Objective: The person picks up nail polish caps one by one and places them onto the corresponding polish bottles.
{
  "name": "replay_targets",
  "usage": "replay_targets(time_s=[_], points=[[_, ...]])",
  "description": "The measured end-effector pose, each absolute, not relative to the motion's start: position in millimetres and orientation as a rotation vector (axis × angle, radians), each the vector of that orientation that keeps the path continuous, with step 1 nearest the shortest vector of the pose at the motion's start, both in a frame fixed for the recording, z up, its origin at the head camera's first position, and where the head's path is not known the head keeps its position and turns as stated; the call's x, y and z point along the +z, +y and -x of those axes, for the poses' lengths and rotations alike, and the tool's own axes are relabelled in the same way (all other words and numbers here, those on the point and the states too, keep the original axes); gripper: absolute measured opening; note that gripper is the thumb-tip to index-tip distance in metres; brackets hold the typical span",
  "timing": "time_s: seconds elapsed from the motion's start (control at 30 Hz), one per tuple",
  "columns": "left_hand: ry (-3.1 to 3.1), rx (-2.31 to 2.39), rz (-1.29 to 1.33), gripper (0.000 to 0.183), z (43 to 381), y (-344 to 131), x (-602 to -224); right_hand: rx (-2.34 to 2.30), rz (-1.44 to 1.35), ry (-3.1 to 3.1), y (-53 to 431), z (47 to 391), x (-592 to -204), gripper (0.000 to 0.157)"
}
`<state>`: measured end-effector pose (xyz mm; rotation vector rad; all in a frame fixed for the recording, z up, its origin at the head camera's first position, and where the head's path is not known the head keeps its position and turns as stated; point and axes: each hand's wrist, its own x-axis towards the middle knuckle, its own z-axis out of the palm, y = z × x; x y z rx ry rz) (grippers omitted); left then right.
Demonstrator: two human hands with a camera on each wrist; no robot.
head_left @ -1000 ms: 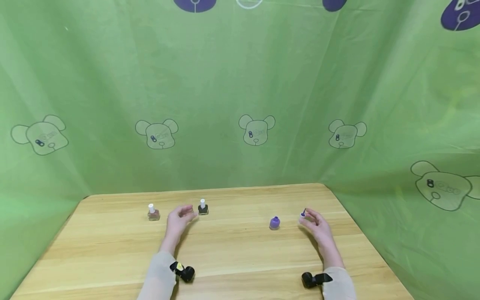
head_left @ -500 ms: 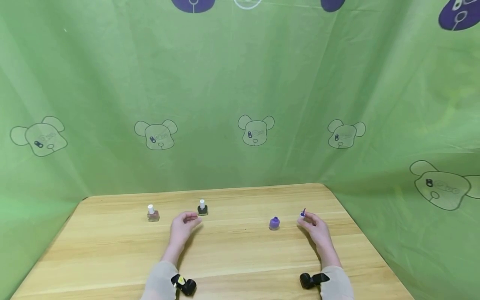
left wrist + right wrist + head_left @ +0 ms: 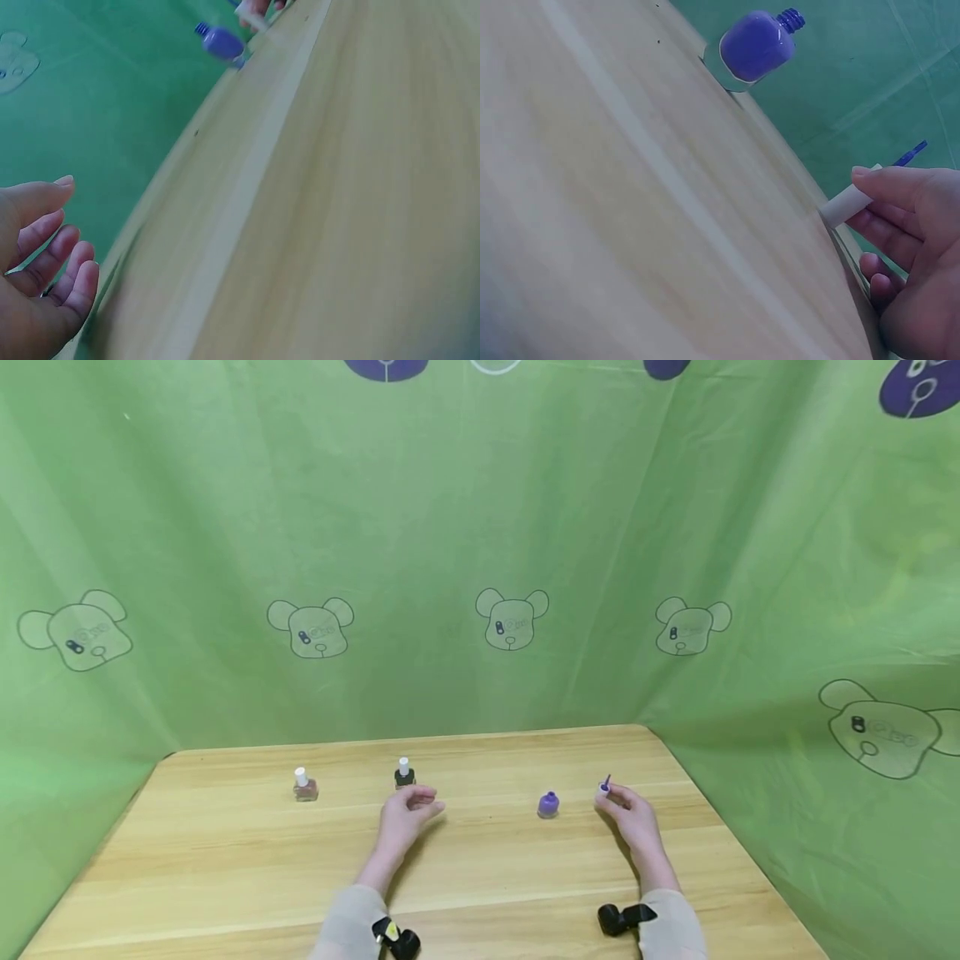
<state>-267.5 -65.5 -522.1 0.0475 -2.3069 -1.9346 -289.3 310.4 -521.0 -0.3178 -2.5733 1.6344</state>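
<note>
My right hand (image 3: 633, 817) pinches a white nail polish cap (image 3: 850, 204) between thumb and fingers. The cap stands on the table with its purple-coated brush (image 3: 910, 154) pointing up. To the left of that hand, the uncapped purple nail polish bottle (image 3: 548, 805) stands upright, its threaded neck (image 3: 790, 20) bare. My left hand (image 3: 405, 817) holds nothing; its fingers are loosely bent over the table, in front of the black nail polish bottle (image 3: 405, 774) and partly covering its base. In the left wrist view, the left hand (image 3: 41, 262) shows a gap between thumb and fingers.
A mauve nail polish bottle (image 3: 305, 787) with a white cap stands at the left of the wooden table (image 3: 480, 877). A green curtain (image 3: 420, 527) hangs behind and along the sides.
My left hand has moved right, from left of the black bottle to in front of it and toward the purple bottle. The right hand stays nearly still with the cap.
</note>
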Motion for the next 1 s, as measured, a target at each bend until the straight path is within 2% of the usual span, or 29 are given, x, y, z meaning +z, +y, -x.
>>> replay_targets(time_s=[0.43, 1.0], points=[[-2.351, -1.95, 0.168, 0.03, 271.7, -8.3, -512.4, 1.632, 0.288, -2.5, 309.7, 291.4, -524.1, 0.043], [-2.458, -1.898, 0.3, 0.036, 281.1, 53.7, -511.2, 1.673, 0.336, -2.544, 315.7, 290.8, -521.4, 0.051]])
